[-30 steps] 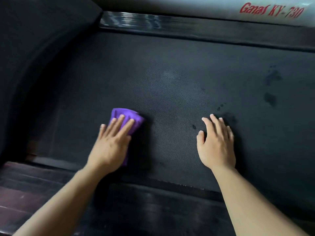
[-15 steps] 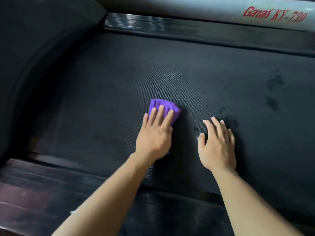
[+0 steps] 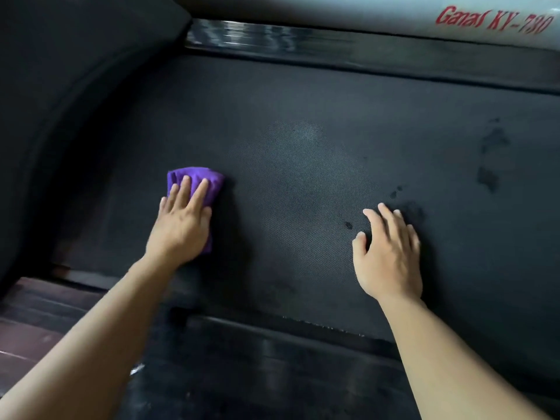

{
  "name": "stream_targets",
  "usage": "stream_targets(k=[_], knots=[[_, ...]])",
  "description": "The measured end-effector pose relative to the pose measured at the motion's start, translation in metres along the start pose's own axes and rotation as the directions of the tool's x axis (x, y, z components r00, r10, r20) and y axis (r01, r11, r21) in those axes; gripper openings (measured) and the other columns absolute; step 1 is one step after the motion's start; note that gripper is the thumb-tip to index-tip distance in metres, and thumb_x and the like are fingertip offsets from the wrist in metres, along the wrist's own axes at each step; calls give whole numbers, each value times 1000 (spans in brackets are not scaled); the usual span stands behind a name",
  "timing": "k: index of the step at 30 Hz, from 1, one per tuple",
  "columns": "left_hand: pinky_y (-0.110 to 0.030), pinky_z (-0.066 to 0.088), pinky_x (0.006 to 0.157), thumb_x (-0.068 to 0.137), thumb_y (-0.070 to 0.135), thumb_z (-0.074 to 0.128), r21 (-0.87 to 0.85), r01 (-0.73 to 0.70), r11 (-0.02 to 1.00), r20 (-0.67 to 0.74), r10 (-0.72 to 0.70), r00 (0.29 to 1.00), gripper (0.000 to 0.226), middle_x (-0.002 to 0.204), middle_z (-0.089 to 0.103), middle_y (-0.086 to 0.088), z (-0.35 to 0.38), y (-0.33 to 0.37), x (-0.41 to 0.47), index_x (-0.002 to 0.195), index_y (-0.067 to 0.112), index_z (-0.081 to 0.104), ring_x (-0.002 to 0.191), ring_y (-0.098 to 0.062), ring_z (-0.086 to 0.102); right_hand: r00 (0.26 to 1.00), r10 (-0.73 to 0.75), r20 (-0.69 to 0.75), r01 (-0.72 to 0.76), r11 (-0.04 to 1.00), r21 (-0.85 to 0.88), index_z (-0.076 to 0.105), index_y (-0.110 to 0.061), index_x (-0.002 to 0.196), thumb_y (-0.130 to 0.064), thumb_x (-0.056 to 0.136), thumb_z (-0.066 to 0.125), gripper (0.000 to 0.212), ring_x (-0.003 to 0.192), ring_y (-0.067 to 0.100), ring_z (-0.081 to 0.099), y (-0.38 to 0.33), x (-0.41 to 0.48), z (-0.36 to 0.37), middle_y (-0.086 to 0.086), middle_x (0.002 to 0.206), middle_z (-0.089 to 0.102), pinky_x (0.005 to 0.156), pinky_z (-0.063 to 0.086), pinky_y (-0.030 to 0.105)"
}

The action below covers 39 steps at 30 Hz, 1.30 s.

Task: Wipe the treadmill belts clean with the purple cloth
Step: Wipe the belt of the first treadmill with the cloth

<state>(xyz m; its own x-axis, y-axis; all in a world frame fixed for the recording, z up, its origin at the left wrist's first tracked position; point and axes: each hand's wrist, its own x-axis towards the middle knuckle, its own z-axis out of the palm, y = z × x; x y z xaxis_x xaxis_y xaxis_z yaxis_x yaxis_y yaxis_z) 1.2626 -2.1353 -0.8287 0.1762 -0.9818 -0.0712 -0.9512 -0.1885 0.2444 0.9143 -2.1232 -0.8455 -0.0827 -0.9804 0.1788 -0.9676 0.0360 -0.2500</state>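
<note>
On the treadmill belt (image 3: 303, 165), the left hand (image 3: 178, 231), fingers flat on the purple cloth (image 3: 197, 177), has slid back left; the right hand (image 3: 389, 256) stays spread flat beside dark, perhaps damp, spots (image 3: 416, 211).

Cloth (image 3: 195, 180): purple, plain. Treadmill belt (image 3: 303, 165): black, fine woven-dot texture, darker blotches (image 3: 488, 178). Side rail (image 3: 348, 47): glossy black. Lettering (image 3: 494, 21): red on white.

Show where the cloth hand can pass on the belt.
Free: belt between cloth under left hand and right hand, and beyond them to the far rail. Crowded: right hand rests on belt among dark spots.
</note>
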Motion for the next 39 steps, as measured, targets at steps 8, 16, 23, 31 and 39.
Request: stream_targets(k=[8, 16, 23, 31, 39], knots=[[-50, 21, 114, 93, 38, 22, 85, -244, 966, 30, 242, 970, 61, 157, 23, -16, 26, 102, -19, 151, 19, 26, 144, -39, 22, 1000, -1, 10, 1, 1000, -5, 48, -22, 140, -38, 92, 36, 52, 146, 27, 29, -1, 0, -2, 3, 155, 38, 118, 21, 48], [-41, 7, 118, 96, 40, 22, -38, -422, 906, 99, 424, 900, 57, 161, 9, 4, 22, 61, -87, 153, 33, 18, 148, -20, 7, 1000, -2, 4, 2, 1000, 7, 50, -22, 139, -38, 91, 37, 52, 145, 28, 31, 0, 0, -2, 4, 154, 40, 117, 22, 48], [-52, 14, 117, 97, 34, 31, -10, -65, 998, -23, 64, 998, 56, 160, 16, -10, 3, -18, -25, 152, 26, 25, 147, -34, 14, 1000, 7, 13, -8, 1000, 17, 48, -22, 140, -40, 91, 32, 55, 146, 27, 29, -1, 0, -2, 4, 156, 37, 119, 20, 47], [-51, 18, 115, 98, 29, 36, 60, -168, 984, -43, 171, 984, 55, 158, 20, -15, 23, 88, 3, 151, 19, 26, 144, -39, 20, 1000, 2, 10, -2, 1000, 9, 47, -22, 141, -40, 92, 31, 55, 146, 27, 28, -1, -1, -2, 4, 156, 37, 119, 20, 48], [-43, 7, 121, 98, 38, 20, -6, -447, 894, 102, 445, 889, 56, 162, 8, 1, 42, 138, -96, 154, 32, 14, 149, -22, 4, 1000, 7, 24, -7, 1000, 30, 47, -23, 141, -34, 94, 42, 49, 147, 27, 27, 1, 0, -1, 3, 157, 36, 119, 19, 47]])
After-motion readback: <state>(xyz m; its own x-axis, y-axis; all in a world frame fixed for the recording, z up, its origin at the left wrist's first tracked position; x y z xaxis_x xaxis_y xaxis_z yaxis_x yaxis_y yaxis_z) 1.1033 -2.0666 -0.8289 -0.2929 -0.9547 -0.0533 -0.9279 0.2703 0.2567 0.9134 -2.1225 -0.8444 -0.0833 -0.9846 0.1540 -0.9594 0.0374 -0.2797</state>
